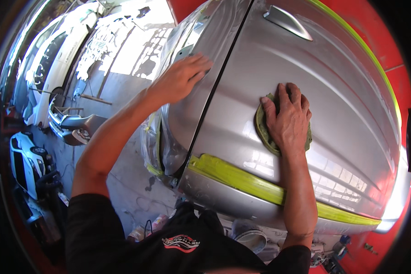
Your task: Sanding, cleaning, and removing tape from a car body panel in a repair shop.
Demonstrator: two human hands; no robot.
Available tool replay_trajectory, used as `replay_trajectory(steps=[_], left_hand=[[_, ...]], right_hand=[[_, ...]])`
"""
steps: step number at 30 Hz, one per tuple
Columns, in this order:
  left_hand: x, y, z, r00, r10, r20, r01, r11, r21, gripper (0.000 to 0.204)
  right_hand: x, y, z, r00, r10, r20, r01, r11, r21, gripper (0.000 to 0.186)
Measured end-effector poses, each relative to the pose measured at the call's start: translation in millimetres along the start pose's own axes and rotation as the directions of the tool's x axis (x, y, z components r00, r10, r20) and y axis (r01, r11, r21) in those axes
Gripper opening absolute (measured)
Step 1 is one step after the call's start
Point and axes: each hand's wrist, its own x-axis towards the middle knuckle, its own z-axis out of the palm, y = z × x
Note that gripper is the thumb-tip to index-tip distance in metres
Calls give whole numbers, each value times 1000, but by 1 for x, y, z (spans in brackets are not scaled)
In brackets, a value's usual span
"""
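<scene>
We're apparently rubbing the car door (338, 123), right hand (288, 116) gripping a green pad (261, 125), left hand (180, 80) loosely open beside the door, next needing even pressure.

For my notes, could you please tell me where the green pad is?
The green pad is right of centre in the head view, under the right hand on the silver panel.

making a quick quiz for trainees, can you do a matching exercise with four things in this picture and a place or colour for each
1. left hand
2. round pad
3. tape strip
4. shiny trim

A. yellow-green
B. near the picture's top edge
C. under the right hand
D. left of the dark gap

Pairs: 1-D, 2-C, 3-A, 4-B
</scene>
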Motion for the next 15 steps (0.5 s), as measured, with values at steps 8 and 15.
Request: replay_trajectory(steps=[8, 15], left_hand=[[-67, 50, 12, 997, -39, -72, 36, 998, -45, 41], [-36, 65, 16, 995, -72, -70, 72, 997, -1, 40]], right_hand=[[-4, 8, 0, 1000, 12, -10, -12, 999, -47, 56], [-5, 14, 4, 1000, 5, -16, -5, 999, -54, 56]])
